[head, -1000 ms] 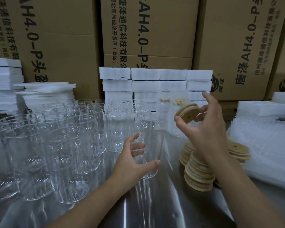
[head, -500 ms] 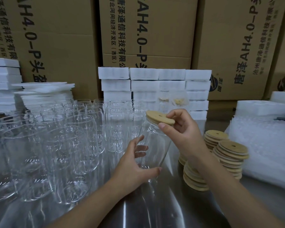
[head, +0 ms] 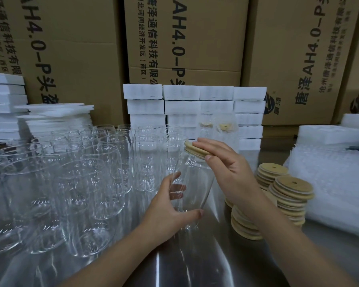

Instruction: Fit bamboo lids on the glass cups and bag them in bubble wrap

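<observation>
Presently, the left hand fingers curl round the lower body of the glass cup, holding it tilted over the worktop. The right hand fingers lie nearly straight, pressing flat on the bamboo lid at the cup's mouth.

The clear glass cup is slightly tilted, with a round bamboo lid on its mouth. More lids stand in stacks at its right.
</observation>
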